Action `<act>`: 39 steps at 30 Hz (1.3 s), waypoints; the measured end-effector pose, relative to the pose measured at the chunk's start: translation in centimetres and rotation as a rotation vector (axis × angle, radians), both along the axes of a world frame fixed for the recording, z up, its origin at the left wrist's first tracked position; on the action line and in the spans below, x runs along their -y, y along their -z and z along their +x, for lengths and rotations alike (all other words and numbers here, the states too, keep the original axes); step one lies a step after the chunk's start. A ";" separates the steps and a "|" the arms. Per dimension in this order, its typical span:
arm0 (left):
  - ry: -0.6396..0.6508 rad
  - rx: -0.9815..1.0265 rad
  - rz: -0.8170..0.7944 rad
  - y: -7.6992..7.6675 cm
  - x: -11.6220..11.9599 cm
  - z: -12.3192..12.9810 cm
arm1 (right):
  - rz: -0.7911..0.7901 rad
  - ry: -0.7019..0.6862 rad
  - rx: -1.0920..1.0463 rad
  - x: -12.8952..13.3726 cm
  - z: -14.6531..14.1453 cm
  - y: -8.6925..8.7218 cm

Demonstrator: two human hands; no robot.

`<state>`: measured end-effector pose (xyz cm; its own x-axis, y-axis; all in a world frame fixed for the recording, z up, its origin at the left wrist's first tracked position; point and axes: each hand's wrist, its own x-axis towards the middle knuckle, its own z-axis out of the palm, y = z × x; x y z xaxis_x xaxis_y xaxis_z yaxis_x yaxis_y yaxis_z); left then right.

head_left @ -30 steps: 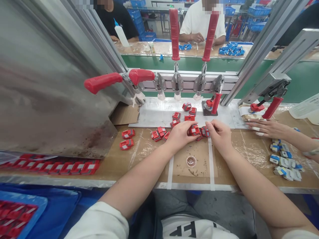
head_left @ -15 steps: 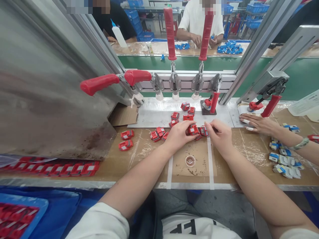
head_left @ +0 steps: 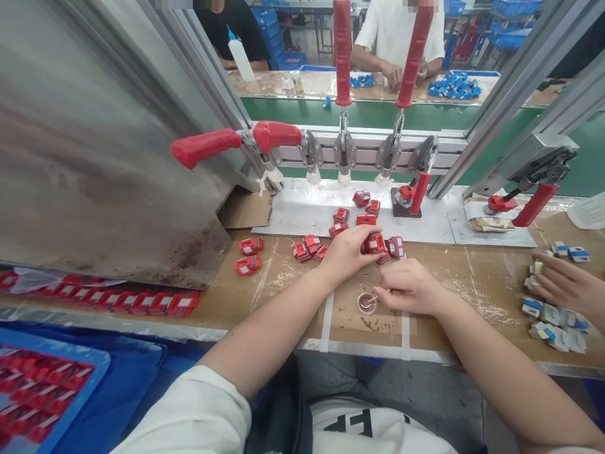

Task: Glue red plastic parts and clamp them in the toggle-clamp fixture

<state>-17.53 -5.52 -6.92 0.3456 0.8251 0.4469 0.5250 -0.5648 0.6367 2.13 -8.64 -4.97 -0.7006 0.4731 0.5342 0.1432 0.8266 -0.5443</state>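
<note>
My left hand (head_left: 350, 253) is closed on a small red and grey plastic part (head_left: 376, 242), held above the bench with thumb and fingers round its sides. Beside it lies another red part with a white face (head_left: 396, 246). My right hand (head_left: 407, 287) is pinched on a thin pale stick (head_left: 373, 299), whose tip is in a small clear round cup (head_left: 367, 310) of liquid on the brown bench top. Several more red parts (head_left: 312, 243) lie loose left of my left hand and on the metal plate (head_left: 297, 208) behind it.
Toggle clamps with red handles (head_left: 343, 57) stand along the rail at the back; one presses a red part in a dark block (head_left: 407, 213). A co-worker's hand (head_left: 567, 284) is over white and blue parts (head_left: 551, 315) at right. A blue tray (head_left: 97, 372) of red parts stands lower left.
My right hand has moved down and toward me from the red parts to the cup. My left hand keeps its red part. The co-worker's hand has left the right clamp for the white parts.
</note>
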 end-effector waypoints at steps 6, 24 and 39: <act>0.019 0.004 -0.017 0.0 -0.1 -0.1 | -0.039 -0.100 0.189 0.3 -0.9 0.5; 0.007 -0.031 -0.020 -0.2 0.0 -0.2 | -0.326 0.689 -0.352 -2.2 0.6 1.1; -0.010 -0.042 -0.029 -0.4 0.1 0.0 | -0.299 0.690 -0.307 -2.2 0.5 1.1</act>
<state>-17.57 -5.63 -6.49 0.3555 0.8411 0.4077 0.5570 -0.5409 0.6302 2.67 -6.44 -6.07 -0.0419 0.8979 0.4383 0.3755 0.4206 -0.8259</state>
